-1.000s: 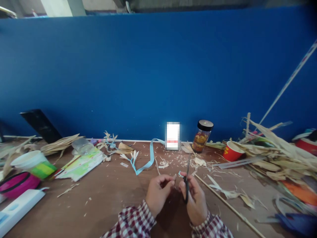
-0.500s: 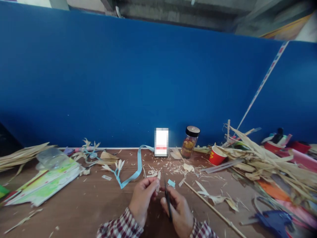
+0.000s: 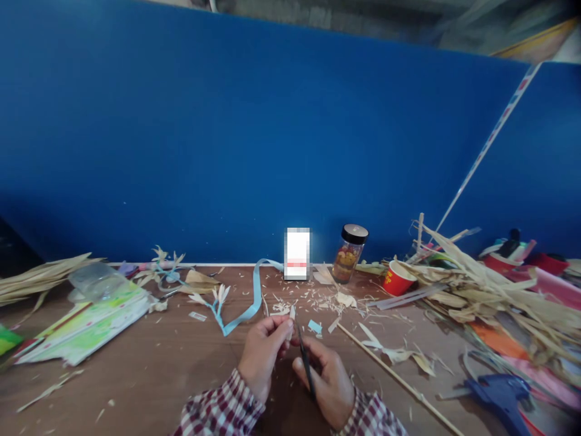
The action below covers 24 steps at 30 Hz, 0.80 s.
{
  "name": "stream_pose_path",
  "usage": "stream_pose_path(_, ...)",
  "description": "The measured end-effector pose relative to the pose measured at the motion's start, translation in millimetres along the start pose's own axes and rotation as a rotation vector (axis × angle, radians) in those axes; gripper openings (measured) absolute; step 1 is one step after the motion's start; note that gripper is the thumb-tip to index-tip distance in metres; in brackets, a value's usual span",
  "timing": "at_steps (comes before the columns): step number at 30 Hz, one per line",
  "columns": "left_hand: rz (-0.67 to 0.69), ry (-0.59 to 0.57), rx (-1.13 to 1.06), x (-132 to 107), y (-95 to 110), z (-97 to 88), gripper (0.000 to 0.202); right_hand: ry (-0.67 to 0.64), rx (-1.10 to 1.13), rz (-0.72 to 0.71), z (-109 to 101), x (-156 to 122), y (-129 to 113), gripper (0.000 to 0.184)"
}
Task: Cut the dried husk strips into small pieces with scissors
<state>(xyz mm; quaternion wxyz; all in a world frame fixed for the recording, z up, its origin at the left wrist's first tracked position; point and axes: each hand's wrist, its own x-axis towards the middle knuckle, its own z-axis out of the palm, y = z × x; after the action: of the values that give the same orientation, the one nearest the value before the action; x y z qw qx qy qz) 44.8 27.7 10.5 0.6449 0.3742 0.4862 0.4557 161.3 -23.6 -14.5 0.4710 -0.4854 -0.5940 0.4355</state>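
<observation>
My left hand [image 3: 267, 348] pinches a small pale strip of corn husk [image 3: 293, 312] between thumb and fingers. The strip stands up above the fingertips and its top narrows to a point. Close on the right, my right hand [image 3: 327, 378] is closed around dark scissors [image 3: 304, 354], their blades angled up beside the strip. The scissors' handles are partly hidden by the hand. Tiny pale clippings [image 3: 285, 307] lie just beyond my fingers, with a light blue scrap [image 3: 315, 327] near the blades. To the left, a blue ribbon [image 3: 249, 312] reaches small husk flowers [image 3: 220, 297] on blue-wrapped stems.
A lit phone-like screen [image 3: 298, 251] stands by the blue partition [image 3: 254, 133], with a lidded jar [image 3: 349, 254] beside it. A red paper cup [image 3: 399, 278], heaped dry husks [image 3: 467, 284], a thin stick [image 3: 394, 375] and a blue glue gun [image 3: 499, 393] lie rightward.
The strip's top has gone from blunt to pointed. The scissors' blades have tilted left towards the strip. My view has shifted slightly; both hands keep their grip.
</observation>
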Motion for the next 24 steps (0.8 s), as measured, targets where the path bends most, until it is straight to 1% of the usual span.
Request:
stream_pose_path(6,-0.024,0.0,0.002,1.0,-2.8,-0.7,0.025,0.009,0.046,0.012,0.1,-0.2,0.4,0.028)
stream_pose_path(9,-0.035,-0.018,-0.015,1.1,-4.6,-0.9,0.023,-0.016,0.067,0.033,-0.5,0.1,0.6,0.027)
stream_pose_path(16,-0.023,-0.026,-0.022,1.0,-6.5,-0.1,0.02,-0.013,0.021,0.007,-1.0,0.0,-0.4,0.023)
stream_pose_path(24,-0.013,-0.047,-0.021,-0.1,-6.6,-0.7,0.02,-0.018,0.044,0.019,-0.1,0.3,1.9,0.021)
